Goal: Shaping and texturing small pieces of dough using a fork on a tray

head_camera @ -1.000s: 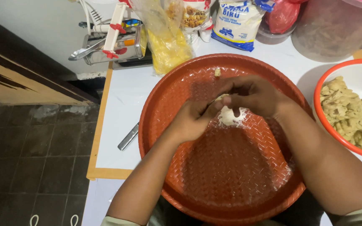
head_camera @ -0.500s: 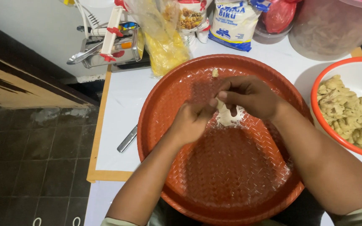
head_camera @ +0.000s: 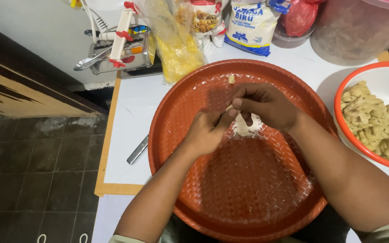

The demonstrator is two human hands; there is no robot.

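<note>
**Now the dough rides a little higher between my hands**

Since a moment ago my right hand (head_camera: 266,105) has curled further over the small pale lump of dough (head_camera: 245,127), and my left hand (head_camera: 208,131) has closed in beside it. Both grips pinch that lump, fingertips pressed together on it, just above the middle of the round orange woven-pattern plastic tray (head_camera: 248,198) on the white worktop (head_camera: 133,117). I judge the shaping is under way. An orange-rimmed white bowl of dough pieces (head_camera: 379,121) sits to my right.
</note>
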